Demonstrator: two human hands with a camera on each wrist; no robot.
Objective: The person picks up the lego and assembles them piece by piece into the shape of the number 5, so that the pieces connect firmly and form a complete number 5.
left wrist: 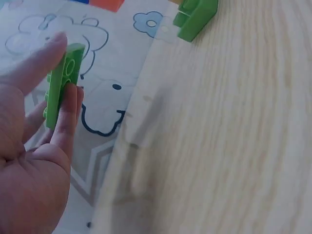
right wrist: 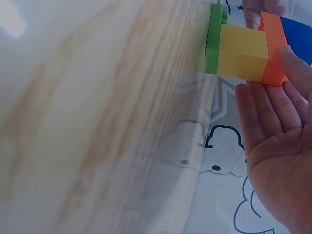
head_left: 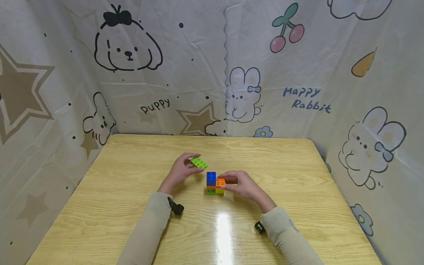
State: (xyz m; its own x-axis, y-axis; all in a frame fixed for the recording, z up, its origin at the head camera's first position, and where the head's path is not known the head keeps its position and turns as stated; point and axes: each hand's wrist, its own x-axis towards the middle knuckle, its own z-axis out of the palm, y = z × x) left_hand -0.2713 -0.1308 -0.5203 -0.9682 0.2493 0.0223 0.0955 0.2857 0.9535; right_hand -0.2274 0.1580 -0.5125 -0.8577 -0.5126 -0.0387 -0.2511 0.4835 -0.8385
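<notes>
My left hand (head_left: 180, 169) pinches a flat light-green building brick (head_left: 198, 162), raised to the left of a small brick stack. In the left wrist view the green brick (left wrist: 63, 83) is edge-on between thumb and fingers. The stack has a green plate (right wrist: 213, 41) at its base, a yellow brick (right wrist: 243, 52) on that, then an orange plate (head_left: 220, 182). A blue brick (head_left: 211, 178) sits on the left part of the orange plate. My right hand (head_left: 243, 184) grips the orange plate at its right end, thumb on the near side.
The stack stands on a wood-grain table (head_left: 132, 221). A printed cloth (head_left: 198, 73) hangs along the table's back and sides. Dark wrist cameras stick out at the left cuff (head_left: 162, 202) and the right cuff (head_left: 275, 219).
</notes>
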